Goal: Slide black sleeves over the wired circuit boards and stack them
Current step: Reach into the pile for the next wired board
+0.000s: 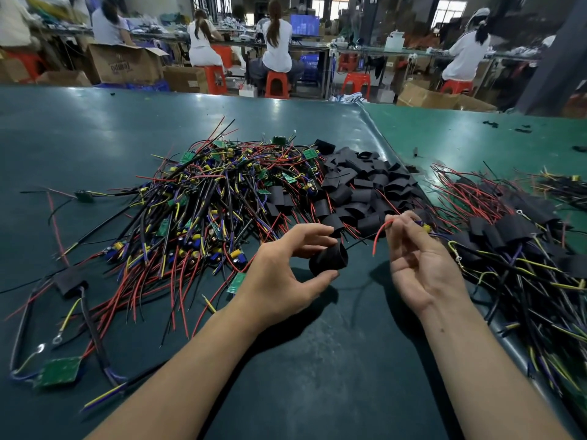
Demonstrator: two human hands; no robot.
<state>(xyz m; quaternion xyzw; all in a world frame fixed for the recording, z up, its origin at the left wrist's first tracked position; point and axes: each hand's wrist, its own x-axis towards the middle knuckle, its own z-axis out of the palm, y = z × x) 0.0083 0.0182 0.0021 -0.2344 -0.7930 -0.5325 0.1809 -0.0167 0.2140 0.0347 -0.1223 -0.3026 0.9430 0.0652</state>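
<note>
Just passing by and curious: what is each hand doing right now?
Left hand: holds a black sleeve between thumb and fingers.
Right hand: pinches a red wire at its fingertips.

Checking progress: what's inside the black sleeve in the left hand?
Nothing visible: the black sleeve in the left hand looks open and hollow. The right hand pinches the wires outside it; the sleeve's far end is hidden.
</note>
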